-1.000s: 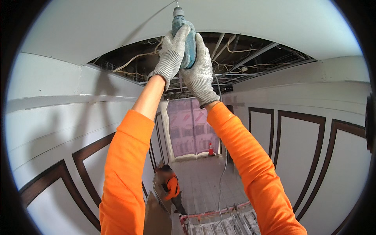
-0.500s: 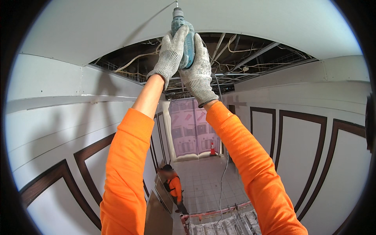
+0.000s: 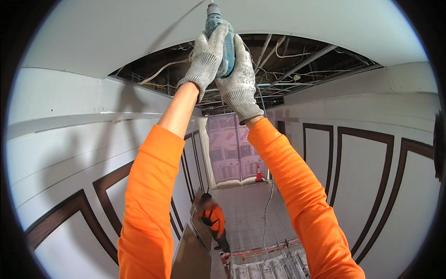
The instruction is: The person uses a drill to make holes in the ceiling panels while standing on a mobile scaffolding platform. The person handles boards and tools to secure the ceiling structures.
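Overhead, a teal power drill (image 3: 227, 57) points up at the white ceiling panel (image 3: 297, 18), its chuck close under the surface. Whether the bit has gone into the panel is hard to make out at the top edge. My left hand (image 3: 204, 58), in a grey knit work glove, is wrapped round the drill's left side. Gloved the same way, my right hand (image 3: 240, 86) grips the drill from the right and below. Both arms reach up in orange sleeves. The drill's trigger is hidden by the gloves.
Beyond the panel, an open ceiling bay (image 3: 297, 65) shows metal framing and loose cables. A grey power cord (image 3: 265, 214) hangs down on the right. Below are a scaffold platform (image 3: 269, 267), leaning boards (image 3: 191, 253), a person in orange (image 3: 214, 221) and a red cone (image 3: 259, 174).
The drill sits slightly higher in view, its chuck nearer the top edge. The background has shifted a little right, and the person below has turned more this way.
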